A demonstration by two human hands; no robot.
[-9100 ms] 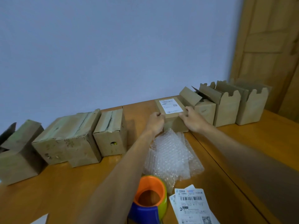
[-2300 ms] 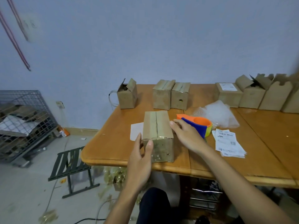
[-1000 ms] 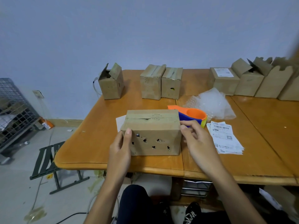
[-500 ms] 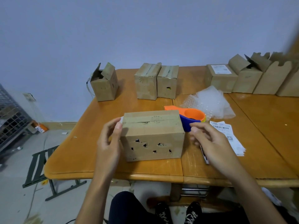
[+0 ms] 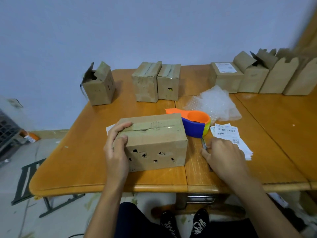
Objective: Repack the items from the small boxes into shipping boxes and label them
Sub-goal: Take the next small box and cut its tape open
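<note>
Wooden table [image 5: 82, 162]: holed box [image 5: 154, 145] near the front, tape dispenser [image 5: 195, 125], bubble wrap [image 5: 215, 102], labels [image 5: 229, 133] (stacked), thin tool [image 5: 203, 144]. Further boxes [image 5: 147, 83] line the back edge.

i saw a plain pale blue-grey wall [image 5: 120, 31] behind the orange-brown wooden table [image 5: 82, 162], a dusty grey floor [image 5: 13, 220], a dark folding stool [image 5: 25, 182] and a wooden door [image 5: 308, 31] at right.

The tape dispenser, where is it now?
In the head view the tape dispenser stands at the far right corner of the taped box, between it and the bubble wrap.
</note>
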